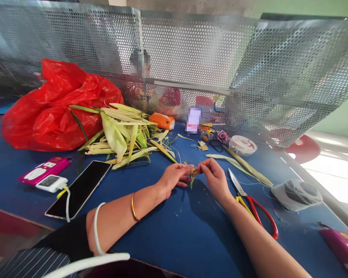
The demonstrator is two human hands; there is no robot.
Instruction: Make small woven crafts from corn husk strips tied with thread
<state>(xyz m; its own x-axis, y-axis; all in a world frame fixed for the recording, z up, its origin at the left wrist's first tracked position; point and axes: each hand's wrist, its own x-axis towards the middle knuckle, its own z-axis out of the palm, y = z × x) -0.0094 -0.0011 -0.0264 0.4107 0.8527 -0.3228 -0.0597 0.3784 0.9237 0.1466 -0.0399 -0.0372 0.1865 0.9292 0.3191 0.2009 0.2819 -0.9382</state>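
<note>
From the head view, both bare hands meet over the blue tabletop, and between their fingertips sits a tiny, wispy green-and-tan bundle of plant strips, its tail pointing down. My guess is it's held up off the surface like that because it's so small and loose that two sets of fingertips control it better. The big heap of pale green corn husks lies beyond the left arm, against the crinkly red plastic bag, probably so it's reachable without crowding the middle. The steel scissors with red and yellow handles lie just beside the right forearm, handles toward the person, which looks handy for a quick grab. Near them is a dark spool in clear plastic wrap.

As for grip: the left hand has its thumb and fingers nearly together on the bundle, the lower fingers loosely curled. The right hand pinches narrowly at the bundle's top; can't tell exactly which strand it's got.
</note>
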